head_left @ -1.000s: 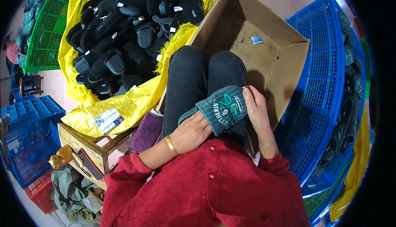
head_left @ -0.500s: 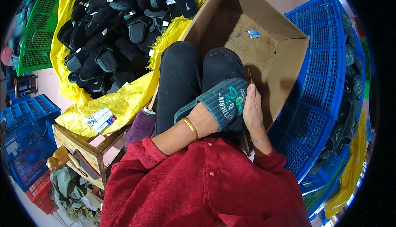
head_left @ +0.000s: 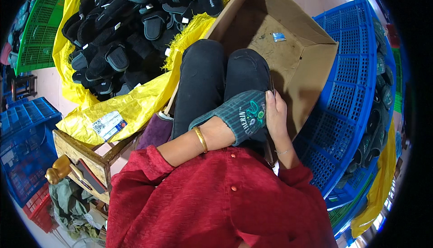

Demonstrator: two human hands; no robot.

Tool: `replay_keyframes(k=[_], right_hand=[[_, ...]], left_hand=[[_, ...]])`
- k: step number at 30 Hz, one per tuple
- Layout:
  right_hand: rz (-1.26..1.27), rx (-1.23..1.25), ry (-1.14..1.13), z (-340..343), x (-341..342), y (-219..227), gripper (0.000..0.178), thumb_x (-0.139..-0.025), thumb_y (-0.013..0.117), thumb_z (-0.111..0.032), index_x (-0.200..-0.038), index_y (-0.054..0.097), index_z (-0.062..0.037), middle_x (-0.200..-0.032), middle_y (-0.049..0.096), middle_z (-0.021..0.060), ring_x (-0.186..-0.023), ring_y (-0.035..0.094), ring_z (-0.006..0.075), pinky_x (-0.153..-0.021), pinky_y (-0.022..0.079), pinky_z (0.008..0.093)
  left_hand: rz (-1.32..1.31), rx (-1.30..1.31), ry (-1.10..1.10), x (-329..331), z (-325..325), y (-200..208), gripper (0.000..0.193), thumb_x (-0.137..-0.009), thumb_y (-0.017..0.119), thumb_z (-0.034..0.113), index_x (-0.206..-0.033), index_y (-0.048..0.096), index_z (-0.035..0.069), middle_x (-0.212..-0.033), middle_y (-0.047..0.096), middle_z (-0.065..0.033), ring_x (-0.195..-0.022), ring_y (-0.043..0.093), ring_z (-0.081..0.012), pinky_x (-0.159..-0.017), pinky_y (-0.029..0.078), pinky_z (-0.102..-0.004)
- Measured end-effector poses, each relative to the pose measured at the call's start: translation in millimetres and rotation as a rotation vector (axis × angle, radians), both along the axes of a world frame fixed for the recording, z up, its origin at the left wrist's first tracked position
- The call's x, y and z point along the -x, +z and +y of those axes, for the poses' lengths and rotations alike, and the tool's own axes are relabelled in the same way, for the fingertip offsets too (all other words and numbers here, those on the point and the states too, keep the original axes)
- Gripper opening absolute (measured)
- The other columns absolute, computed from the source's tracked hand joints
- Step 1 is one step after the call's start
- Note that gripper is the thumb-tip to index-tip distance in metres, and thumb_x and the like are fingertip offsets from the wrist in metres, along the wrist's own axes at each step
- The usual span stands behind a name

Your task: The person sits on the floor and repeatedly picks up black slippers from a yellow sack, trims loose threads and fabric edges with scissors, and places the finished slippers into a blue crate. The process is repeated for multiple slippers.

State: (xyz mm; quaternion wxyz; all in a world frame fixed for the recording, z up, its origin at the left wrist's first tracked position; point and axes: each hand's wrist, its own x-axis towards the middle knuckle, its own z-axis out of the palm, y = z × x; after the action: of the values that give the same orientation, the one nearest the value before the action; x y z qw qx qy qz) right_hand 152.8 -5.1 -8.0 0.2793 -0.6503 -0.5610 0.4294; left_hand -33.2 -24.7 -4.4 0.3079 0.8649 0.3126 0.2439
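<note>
A dark green striped slipper [head_left: 246, 112] with embroidery on its upper lies over my lap. My left hand [head_left: 218, 131] reaches inside it through the foot opening and holds it up from within; those fingers are hidden by the fabric. Against the slipper's right edge, the closed fingers of my right hand [head_left: 276, 112] pinch a thin, pointed tool [head_left: 272, 82] that sticks up past the fingertips. Its kind is too small to make out. Beneath the slipper are my knees in black trousers [head_left: 200, 85].
An open cardboard box [head_left: 311, 67] with a small blue-white packet [head_left: 278, 37] stands beyond my knees. Black slippers [head_left: 153, 26] fill a yellow sack [head_left: 112, 117] at left. Blue crates [head_left: 336, 99] line the right; a wooden stand [head_left: 83, 155] is at lower left.
The slipper has turned slightly and sits a little lower. My right hand has moved slightly down, its fingers now more bent around the thin tool. The whole view has shifted a little.
</note>
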Motion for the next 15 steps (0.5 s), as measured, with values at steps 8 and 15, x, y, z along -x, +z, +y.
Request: replay_keyframes(k=[8,15], right_hand=[[0.025,-0.142,-0.087,-1.5,2.0,-11.6,0.044,-0.103,0.035,-0.036,-0.098,0.053,0.0044,-0.079,0.054,0.0146,-0.072,0.048,0.0245,-0.073,0.044,0.0351],[0.189,0.077,-0.089,5.1,8.9,1.0,0.033,-0.098,0.055,-0.031,-0.089,0.057,0.0007,-0.072,0.051,-0.0019,-0.067,0.044,0.0075,-0.062,0.040,0.0254]], left_hand=[[-0.067,-0.101,0.151,-16.3,10.2,10.2,0.045,-0.086,0.050,0.009,-0.130,0.051,0.001,-0.135,0.050,-0.0185,-0.128,0.048,-0.0319,-0.112,0.034,-0.0413],[-0.151,-0.009,0.147,-2.7,5.7,12.7,0.039,-0.083,0.055,0.006,-0.121,0.056,0.002,-0.125,0.056,-0.0163,-0.122,0.051,-0.0320,-0.108,0.038,-0.0402]])
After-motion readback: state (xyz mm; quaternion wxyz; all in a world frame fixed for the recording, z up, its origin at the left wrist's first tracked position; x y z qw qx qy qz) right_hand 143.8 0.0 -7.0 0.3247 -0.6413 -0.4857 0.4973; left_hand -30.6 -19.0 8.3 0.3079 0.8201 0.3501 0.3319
